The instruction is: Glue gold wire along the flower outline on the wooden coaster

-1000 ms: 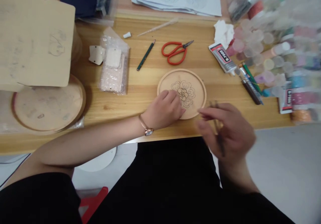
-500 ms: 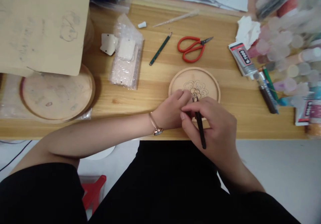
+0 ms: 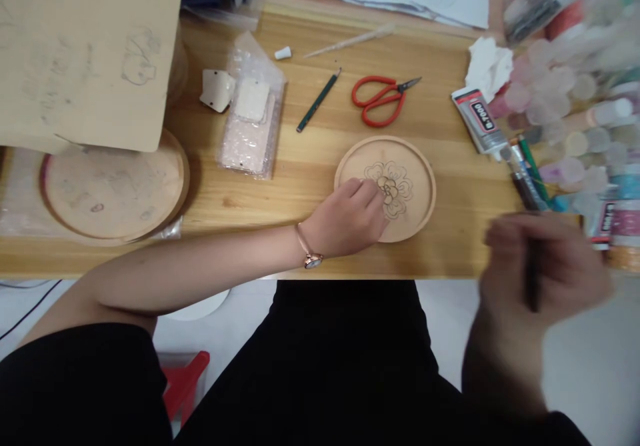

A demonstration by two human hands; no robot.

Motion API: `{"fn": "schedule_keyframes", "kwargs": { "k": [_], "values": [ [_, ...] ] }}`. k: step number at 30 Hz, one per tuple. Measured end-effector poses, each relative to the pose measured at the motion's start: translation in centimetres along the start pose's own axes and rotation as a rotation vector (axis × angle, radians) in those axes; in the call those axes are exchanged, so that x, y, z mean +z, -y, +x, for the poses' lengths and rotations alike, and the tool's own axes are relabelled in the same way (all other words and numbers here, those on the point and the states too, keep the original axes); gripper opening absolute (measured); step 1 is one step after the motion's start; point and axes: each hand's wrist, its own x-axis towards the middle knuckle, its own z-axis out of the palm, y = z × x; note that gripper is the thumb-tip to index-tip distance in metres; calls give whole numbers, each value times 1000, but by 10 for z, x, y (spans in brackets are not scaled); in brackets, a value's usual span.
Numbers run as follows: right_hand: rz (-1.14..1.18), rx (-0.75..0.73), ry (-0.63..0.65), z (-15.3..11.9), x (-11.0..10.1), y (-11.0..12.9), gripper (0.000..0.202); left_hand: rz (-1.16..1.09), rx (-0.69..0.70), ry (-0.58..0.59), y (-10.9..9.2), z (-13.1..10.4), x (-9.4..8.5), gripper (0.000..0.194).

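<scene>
My left hand (image 3: 347, 218), with a watch (image 3: 313, 261) on its wrist, lies over the left front part of a round wooden plate (image 3: 429, 196). Its fingers are curled under, and whatever they hold is hidden. Inside the plate's raised rim is a flower outline (image 3: 388, 191), with pale petal lines and a darker, thicker-lined centre. My right hand (image 3: 545, 266) is off to the right, past the plate and at the table's front edge, smeared by motion. It is closed around slim black tweezers (image 3: 533, 276), blurred, with their tips not clearly visible.
Behind the plate lie red-handled scissors (image 3: 383, 99), a green pencil (image 3: 319, 101) and a plastic-wrapped packet (image 3: 250, 129). Glue tubes (image 3: 479, 121), crumpled tissue (image 3: 489, 66) and several small bottles (image 3: 570, 106) crowd the right. At left, a brown board (image 3: 90, 53) overhangs another round plate (image 3: 117, 193).
My right hand has swung away from the flower to the right, carrying the tweezers, uncovering the plate's right side. My left hand stays on the plate.
</scene>
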Motion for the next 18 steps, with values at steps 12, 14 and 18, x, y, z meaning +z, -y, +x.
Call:
{"fn": "schedule_keyframes", "kwargs": {
  "k": [12,14,18],
  "values": [
    [-524,1374,-231,-152,-78,-149,38,29,5,-27,1,0,-3,36],
    [-491,1432,-150,-173,-77,-152,38,36,10,-38,1,0,-3,36],
    [-465,1283,-266,-170,-79,-166,38,39,16,-62,1,1,-2,35]
  ]
}}
